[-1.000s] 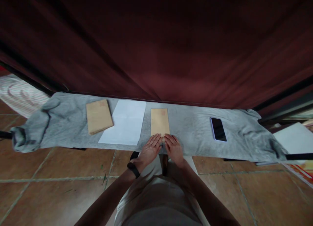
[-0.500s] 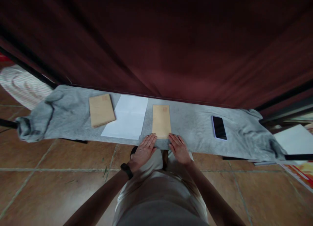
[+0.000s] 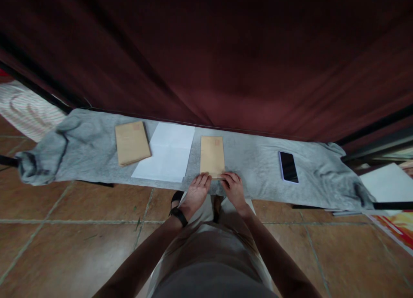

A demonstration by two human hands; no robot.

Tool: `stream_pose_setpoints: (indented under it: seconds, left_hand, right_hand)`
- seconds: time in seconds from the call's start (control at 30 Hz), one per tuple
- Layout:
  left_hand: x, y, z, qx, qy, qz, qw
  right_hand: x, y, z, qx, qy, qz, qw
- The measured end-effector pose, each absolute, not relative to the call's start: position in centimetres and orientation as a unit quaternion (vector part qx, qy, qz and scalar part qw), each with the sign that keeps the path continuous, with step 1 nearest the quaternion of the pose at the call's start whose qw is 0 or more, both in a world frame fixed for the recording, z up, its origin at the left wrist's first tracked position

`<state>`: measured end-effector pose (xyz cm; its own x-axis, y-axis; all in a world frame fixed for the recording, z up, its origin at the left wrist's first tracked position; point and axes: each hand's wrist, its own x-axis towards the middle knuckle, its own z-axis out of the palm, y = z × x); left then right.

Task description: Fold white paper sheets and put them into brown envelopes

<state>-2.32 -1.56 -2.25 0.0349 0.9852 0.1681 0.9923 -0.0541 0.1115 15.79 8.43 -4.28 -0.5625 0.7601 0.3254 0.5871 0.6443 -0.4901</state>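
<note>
Left hand (image 3: 197,190) and right hand (image 3: 234,189) at near edge of brown envelope (image 3: 212,155), grey cloth (image 3: 253,160) beneath, phone (image 3: 289,167) at right

One head-worn camera gives the only view, looking forward and steeply down from above the person's torso (image 3: 213,276), which fills the near middle of the scene. It is close enough that both forearms (image 3: 146,255) run in from the near edge, while the left hand (image 3: 196,192) and right hand (image 3: 235,190) lie farther off, small and central. The wide frame takes in the grey cloth (image 3: 254,160) from left end to right, tiled floor (image 3: 80,246) on the near side and a dark red curtain (image 3: 226,66) across the far side.
</note>
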Motion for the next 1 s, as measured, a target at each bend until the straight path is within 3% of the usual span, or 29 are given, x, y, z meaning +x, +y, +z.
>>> stream_pose_setpoints:
  seconds: [0.6, 1.0]
  left_hand:
    - [-3.2, 1.2, -1.4, -0.674, -0.726, -0.133, -0.013]
    - [-1.1, -1.0, -2.5, -0.76, -0.634, -0.138, -0.024]
  right_hand:
    - [14.2, 9.6, -3.8, -0.432, -0.848, 0.152, 0.266]
    - [14.1, 8.1, -2.4, -0.408, -0.872, 0.144, 0.231]
